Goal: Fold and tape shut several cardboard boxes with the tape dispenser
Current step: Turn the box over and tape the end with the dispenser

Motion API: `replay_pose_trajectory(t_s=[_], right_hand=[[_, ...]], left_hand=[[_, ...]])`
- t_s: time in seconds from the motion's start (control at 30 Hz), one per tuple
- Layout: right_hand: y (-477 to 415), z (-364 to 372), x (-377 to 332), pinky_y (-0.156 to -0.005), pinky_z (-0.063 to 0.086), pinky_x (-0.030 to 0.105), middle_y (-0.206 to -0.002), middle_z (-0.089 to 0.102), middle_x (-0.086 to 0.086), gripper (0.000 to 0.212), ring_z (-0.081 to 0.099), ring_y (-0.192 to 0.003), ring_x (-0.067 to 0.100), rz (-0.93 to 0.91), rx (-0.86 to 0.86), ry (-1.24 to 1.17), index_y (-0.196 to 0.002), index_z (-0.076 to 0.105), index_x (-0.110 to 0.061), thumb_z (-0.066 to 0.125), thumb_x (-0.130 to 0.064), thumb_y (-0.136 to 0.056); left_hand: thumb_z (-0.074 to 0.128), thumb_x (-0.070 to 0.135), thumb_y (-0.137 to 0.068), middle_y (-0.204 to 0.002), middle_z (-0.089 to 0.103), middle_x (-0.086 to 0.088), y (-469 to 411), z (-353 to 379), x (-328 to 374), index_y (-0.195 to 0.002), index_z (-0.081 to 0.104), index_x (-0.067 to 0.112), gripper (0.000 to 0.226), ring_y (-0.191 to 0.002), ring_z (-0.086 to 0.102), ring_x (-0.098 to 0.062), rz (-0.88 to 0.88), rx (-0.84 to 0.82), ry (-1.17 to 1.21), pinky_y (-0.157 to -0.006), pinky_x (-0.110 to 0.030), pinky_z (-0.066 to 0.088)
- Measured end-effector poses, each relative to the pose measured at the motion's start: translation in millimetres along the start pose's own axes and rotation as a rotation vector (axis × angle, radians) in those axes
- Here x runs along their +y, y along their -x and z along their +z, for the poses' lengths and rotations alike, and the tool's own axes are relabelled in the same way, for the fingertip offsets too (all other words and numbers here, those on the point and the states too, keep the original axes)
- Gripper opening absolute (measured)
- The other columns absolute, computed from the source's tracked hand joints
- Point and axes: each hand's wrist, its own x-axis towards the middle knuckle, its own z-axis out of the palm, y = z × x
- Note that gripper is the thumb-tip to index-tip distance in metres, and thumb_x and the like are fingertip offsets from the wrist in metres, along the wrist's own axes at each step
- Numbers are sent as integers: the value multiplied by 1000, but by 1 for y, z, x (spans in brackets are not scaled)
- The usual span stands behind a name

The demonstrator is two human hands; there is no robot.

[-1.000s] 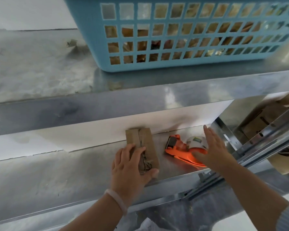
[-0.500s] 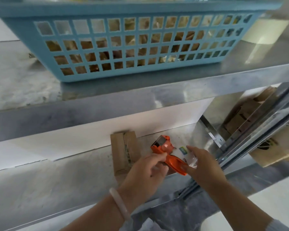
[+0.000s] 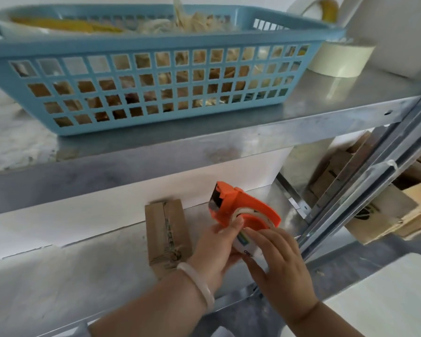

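— What do we record on the lower shelf (image 3: 71,276)?
— We note a closed cardboard box (image 3: 165,234) lying flat. Just right of it, the orange tape dispenser (image 3: 238,205) is held up. The left hand (image 3: 216,249) grips it from below; the right hand (image 3: 280,266) lays straight fingers on its side.
— And above?
— We see a blue basket (image 3: 156,79) on the upper shelf (image 3: 301,110), with a pale tape roll (image 3: 340,60) to its right.

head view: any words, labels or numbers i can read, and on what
None can be quoted.
tape roll label in the tape dispenser: dark letters, too blurred.
cardboard box: dark print along its seam, unreadable.
boxes at right: dark marks, unreadable.
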Motion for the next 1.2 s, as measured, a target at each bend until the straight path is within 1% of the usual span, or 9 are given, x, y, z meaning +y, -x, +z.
replay_pose_trajectory(t_s=[0.17, 0.27, 0.37, 0.43, 0.53, 0.7, 0.87, 0.97, 1.2], right_hand=[[-4, -11, 4, -107, 36, 21, -122, 59, -5, 43, 51, -120, 9, 102, -23, -203, -131, 55, -22, 59, -34, -91], [-23, -27, 3, -102, 39, 28, -134, 48, -12, 41, 49, -121, 12, 481, 56, -283, -137, 46, -29, 46, -45, -99], [-59, -47, -1, -87, 43, 13, -136, 53, 4, 36, 58, -106, 6, 922, -180, -739, -138, 43, -28, 43, -30, -102], [-66, -50, 2, -64, 49, 8, -109, 66, 16, 21, 68, -80, 5, 1083, -391, -1165, -118, 59, -7, 51, -11, -99], [-61, -42, 1, -68, 60, 35, -106, 69, 22, 42, 71, -87, 29, 1071, -467, -1637, -111, 68, 0, 60, -34, -88], [-48, -24, 0, -83, 58, 41, -107, 71, 22, 40, 71, -95, 30, 974, -400, -2018, -124, 60, 4, 39, -23, -104], [-47, -25, 11, -75, 58, 37, -85, 68, 16, 65, 69, -77, 24, 798, -552, -1772, -137, 50, -6, 79, -23, -81], [-46, -30, 19, -79, 57, 35, -100, 70, 15, 75, 69, -88, 25, 652, -598, -1690, -139, 48, -8, 83, -24, -76], [-58, -49, 20, -91, 53, 36, -123, 65, 14, 74, 63, -113, 32, 470, -612, -1260, -139, 51, -27, 83, -14, -75]], left_hand=[[66, 33, -90, -102, 74, -8, -6, -12, 13, -117, 65, 18, 30, -96, 71, -26, 70, -2, -125, -90, -48, 55], [62, 27, -93, -105, 74, -8, -5, -18, 20, -115, 66, 18, 24, -100, 70, -26, 61, -29, -129, -90, -46, 56], [55, 23, -97, -108, 72, -12, -1, -21, 24, -118, 66, 12, 25, -100, 69, -27, 60, -133, -163, -87, -42, 56], [52, 22, -99, -110, 71, -15, 3, -21, 26, -119, 65, 10, 27, -99, 69, -28, 56, -197, -177, -82, -39, 56], [48, 19, -100, -116, 67, -21, 5, -23, 30, -121, 64, 7, 29, -103, 65, -34, 32, -253, -154, -92, -47, 54], [49, 24, -99, -122, 63, -23, 6, -28, 40, -122, 63, 3, 35, -107, 62, -33, -54, -325, -118, -96, -46, 52], [66, 40, -88, -126, 58, -19, -3, -33, 50, -128, 60, 4, 54, -112, 56, -32, -33, -250, -34, -111, -50, 34], [62, 22, -93, -107, 70, -16, -4, -36, 56, -107, 70, 4, 24, -94, 67, -28, 79, -136, -345, -89, -39, 55], [67, 6, -88, -77, 74, -10, 2, -42, 74, -82, 75, 15, 13, -71, 70, -14, 296, -37, -510, -64, -27, 58]])
